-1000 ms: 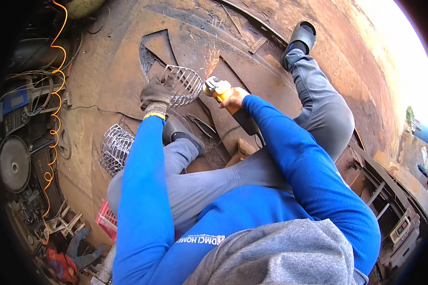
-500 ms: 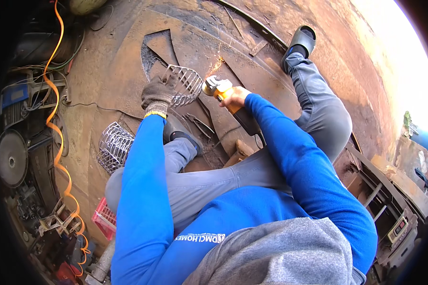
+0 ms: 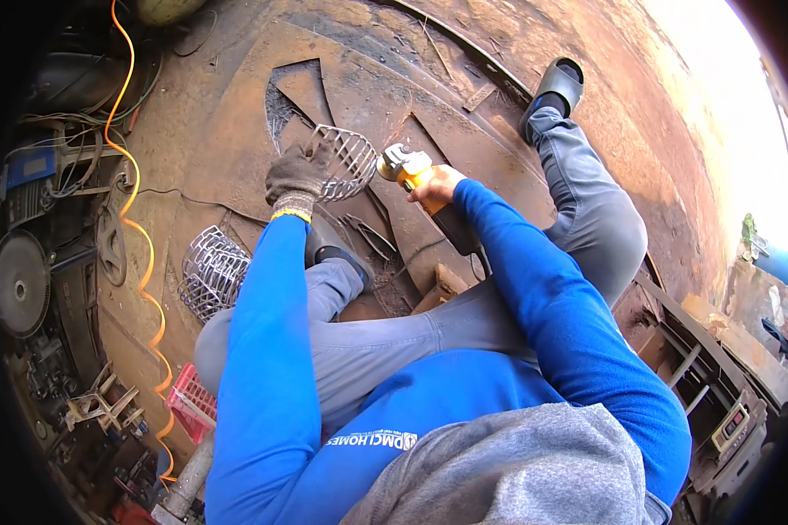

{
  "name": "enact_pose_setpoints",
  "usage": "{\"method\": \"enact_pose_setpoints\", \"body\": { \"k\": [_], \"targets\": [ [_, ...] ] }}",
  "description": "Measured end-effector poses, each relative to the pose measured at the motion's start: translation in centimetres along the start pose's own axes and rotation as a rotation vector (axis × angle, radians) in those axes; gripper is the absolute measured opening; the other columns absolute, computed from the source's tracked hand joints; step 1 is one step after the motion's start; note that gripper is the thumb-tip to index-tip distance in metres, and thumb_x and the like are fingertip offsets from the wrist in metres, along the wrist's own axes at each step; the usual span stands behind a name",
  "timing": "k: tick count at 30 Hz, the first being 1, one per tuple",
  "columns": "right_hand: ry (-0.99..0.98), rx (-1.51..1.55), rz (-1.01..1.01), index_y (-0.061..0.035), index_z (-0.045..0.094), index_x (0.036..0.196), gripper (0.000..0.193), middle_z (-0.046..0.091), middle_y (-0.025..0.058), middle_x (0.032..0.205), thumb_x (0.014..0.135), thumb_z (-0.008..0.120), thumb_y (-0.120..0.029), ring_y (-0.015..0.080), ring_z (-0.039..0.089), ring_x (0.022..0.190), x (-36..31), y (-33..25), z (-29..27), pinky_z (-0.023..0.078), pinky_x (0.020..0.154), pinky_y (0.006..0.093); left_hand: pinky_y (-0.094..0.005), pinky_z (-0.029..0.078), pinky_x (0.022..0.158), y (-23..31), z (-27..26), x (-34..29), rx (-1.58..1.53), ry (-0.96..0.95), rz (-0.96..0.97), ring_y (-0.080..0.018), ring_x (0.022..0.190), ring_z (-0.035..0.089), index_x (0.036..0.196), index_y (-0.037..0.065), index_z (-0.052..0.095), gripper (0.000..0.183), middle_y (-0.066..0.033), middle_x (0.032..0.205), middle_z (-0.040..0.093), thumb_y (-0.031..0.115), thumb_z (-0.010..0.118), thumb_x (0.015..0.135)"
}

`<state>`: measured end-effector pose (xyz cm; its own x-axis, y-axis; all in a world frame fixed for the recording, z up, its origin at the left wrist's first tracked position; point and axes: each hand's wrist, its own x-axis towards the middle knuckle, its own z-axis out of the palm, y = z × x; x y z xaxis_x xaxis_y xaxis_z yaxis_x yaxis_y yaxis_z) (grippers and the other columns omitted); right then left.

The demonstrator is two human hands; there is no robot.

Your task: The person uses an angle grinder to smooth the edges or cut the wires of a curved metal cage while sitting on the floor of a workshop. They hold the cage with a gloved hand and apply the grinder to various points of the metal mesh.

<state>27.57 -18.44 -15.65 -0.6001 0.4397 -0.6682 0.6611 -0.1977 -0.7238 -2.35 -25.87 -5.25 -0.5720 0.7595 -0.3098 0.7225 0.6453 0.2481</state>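
My left hand (image 3: 294,179), in a dark grey knitted work glove with a yellow cuff edge, grips the left side of a metal wire basket (image 3: 350,166) held above the floor. My bare right hand (image 3: 438,185) is wrapped round a yellow and black angle grinder (image 3: 418,175). The grinder's head is at the right side of the basket; I cannot tell whether its disc touches the wire. Only faint spark streaks show beyond it. By my left knee lie several similar wire baskets (image 3: 212,273), nested together.
Flat steel offcuts (image 3: 304,90) and tongs (image 3: 372,234) lie on the brown floor. An orange coiled hose (image 3: 140,229) runs down the left, beside machinery and a round saw blade (image 3: 22,284). A red plastic crate (image 3: 193,401) stands near my left elbow. Metal frames (image 3: 687,354) lie at right.
The bright orange sparks beyond the grinder have faded almost completely. Both hands keep their holds, with the basket and grinder hardly moved. The view has shifted slightly.
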Motion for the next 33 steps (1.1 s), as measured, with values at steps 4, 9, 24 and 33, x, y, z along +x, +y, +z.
{"method": "enact_pose_setpoints", "body": {
  "k": [4, 9, 24, 33],
  "targets": [
    [-0.018, 0.041, -0.081, -0.0052, 0.074, 0.114, 0.061, 0.075, 0.0109, 0.106, 0.065, 0.091, -0.039, 0.0229, 0.069, 0.098, 0.2, 0.7, 0.0, 0.052, 0.091, 0.0331, -0.0489, 0.054, 0.091, 0.4, 0.2, 0.0, -0.021, 0.019, -0.001, -0.039, 0.106, 0.07, 0.116, 0.012, 0.072, 0.075, -0.0179, 0.112, 0.074, 0.079, 0.061, 0.084],
    [-0.024, 0.047, -0.032, -0.0065, 0.075, 0.112, 0.057, 0.075, 0.0107, 0.107, 0.065, 0.092, -0.035, 0.0225, 0.069, 0.099, -0.3, -0.4, 0.6, 0.052, 0.091, 0.0327, -0.0485, 0.054, 0.091, -0.6, 0.5, 0.2, -0.02, 0.037, -0.007, -0.0384, 0.106, 0.071, 0.115, 0.013, 0.073, 0.075, -0.0176, 0.111, 0.075, 0.08, 0.061, 0.083],
    [0.006, -0.188, -0.037, 0.0017, 0.066, 0.117, 0.074, 0.073, 0.0189, 0.108, 0.06, 0.092, -0.039, 0.0301, 0.069, 0.1, -1.1, -2.2, 1.0, 0.054, 0.093, 0.0354, -0.049, 0.054, 0.091, -0.2, -0.1, -0.4, 0.019, 0.021, -0.011, -0.0392, 0.107, 0.07, 0.118, 0.013, 0.071, 0.078, -0.0167, 0.111, 0.075, 0.082, 0.057, 0.083],
    [0.006, -0.147, -0.068, -0.0026, 0.066, 0.117, 0.066, 0.073, 0.015, 0.105, 0.061, 0.091, -0.029, 0.0275, 0.068, 0.099, -2.2, -2.4, 0.4, 0.052, 0.093, 0.036, -0.0491, 0.054, 0.089, 0.4, -0.4, -0.6, 0.096, -0.01, -0.011, -0.0401, 0.106, 0.07, 0.117, 0.014, 0.072, 0.076, -0.0191, 0.11, 0.074, 0.081, 0.056, 0.085]
  ]
}}
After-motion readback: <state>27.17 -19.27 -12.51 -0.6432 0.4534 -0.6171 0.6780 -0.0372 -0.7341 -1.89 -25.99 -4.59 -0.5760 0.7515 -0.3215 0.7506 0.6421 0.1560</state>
